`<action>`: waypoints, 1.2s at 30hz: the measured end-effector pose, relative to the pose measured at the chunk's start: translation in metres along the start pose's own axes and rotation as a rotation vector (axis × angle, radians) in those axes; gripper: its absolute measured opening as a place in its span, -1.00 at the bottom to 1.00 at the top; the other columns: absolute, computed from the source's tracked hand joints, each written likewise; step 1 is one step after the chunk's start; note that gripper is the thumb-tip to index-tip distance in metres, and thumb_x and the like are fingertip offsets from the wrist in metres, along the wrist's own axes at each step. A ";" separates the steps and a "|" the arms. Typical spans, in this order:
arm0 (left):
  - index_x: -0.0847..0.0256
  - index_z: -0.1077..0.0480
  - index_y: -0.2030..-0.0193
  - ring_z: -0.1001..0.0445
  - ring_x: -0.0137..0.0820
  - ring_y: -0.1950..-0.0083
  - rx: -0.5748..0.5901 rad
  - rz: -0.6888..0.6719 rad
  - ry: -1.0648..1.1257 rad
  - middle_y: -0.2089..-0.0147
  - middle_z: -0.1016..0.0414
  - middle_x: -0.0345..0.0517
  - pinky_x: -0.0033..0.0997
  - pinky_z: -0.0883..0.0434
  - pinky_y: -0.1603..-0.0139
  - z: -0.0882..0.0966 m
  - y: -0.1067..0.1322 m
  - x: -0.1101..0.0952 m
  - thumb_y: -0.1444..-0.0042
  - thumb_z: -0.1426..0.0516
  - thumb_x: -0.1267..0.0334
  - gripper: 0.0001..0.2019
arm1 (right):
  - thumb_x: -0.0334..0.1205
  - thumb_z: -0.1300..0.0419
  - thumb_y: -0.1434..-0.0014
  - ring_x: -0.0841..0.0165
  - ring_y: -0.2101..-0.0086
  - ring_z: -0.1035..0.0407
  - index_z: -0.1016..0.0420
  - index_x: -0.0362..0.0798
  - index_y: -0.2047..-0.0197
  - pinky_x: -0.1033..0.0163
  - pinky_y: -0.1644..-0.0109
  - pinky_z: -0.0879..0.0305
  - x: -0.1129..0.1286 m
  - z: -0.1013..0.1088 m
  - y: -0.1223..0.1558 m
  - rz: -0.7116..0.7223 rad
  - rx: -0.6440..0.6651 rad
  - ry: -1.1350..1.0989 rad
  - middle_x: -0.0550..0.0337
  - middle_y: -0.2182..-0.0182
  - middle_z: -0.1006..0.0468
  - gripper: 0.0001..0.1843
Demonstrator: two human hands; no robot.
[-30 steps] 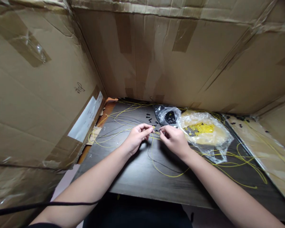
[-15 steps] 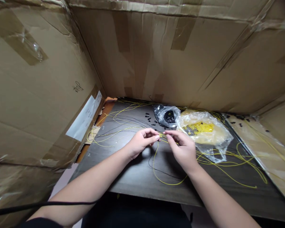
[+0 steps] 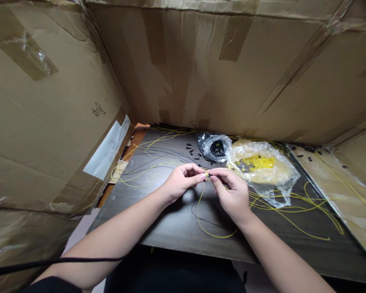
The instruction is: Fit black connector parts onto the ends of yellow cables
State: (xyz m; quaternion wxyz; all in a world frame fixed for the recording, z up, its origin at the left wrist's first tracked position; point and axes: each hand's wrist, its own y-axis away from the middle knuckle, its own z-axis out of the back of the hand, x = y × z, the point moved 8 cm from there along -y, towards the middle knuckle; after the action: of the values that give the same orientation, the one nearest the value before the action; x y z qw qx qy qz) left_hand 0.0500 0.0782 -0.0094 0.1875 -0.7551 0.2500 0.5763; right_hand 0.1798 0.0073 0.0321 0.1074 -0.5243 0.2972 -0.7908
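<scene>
Over the middle of the dark tabletop (image 3: 167, 230), my two hands meet almost fingertip to fingertip. Thumb and fingers of my left hand (image 3: 183, 184) pinch a small yellow plastic piece (image 3: 206, 174). My right hand (image 3: 234, 194) pinches a small black piece (image 3: 210, 176) up against the yellow one; fingers cover most of both. Below my fingers a yellow wire (image 3: 199, 217) hangs in a loop, with a thin black wire beside it. Whether these wires run through the pinched pieces is hidden.
Behind my hands lie a clear bag of small black parts (image 3: 217, 148) and a bag of small yellow parts (image 3: 264, 162). Several loose black pieces (image 3: 191, 151) lie left of them. Yellow wires (image 3: 311, 203) spread across both sides. Cardboard walls (image 3: 189, 73) enclose the table.
My right fingertips have closed in on the yellow piece, and a black piece now shows between them. My left hand has barely moved.
</scene>
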 end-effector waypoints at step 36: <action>0.18 -0.59 0.08 -0.53 -0.41 0.32 -0.104 -0.420 -0.697 0.25 -0.65 -0.07 -0.44 -0.43 0.23 -0.004 0.015 -0.035 -0.17 -0.27 0.20 -0.79 | -0.08 -0.25 -0.28 0.42 0.48 -0.31 -0.43 -0.05 0.31 0.30 0.39 -0.26 -0.033 -0.011 0.008 -0.329 0.095 -0.178 0.23 0.45 -0.45 -0.77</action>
State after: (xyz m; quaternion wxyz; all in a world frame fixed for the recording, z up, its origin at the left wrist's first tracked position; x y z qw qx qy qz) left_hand 0.0369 0.0696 0.0255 0.3362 -0.5577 -0.0177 0.7587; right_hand 0.1829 0.0200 -0.0007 0.0272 -0.6279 0.1588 -0.7614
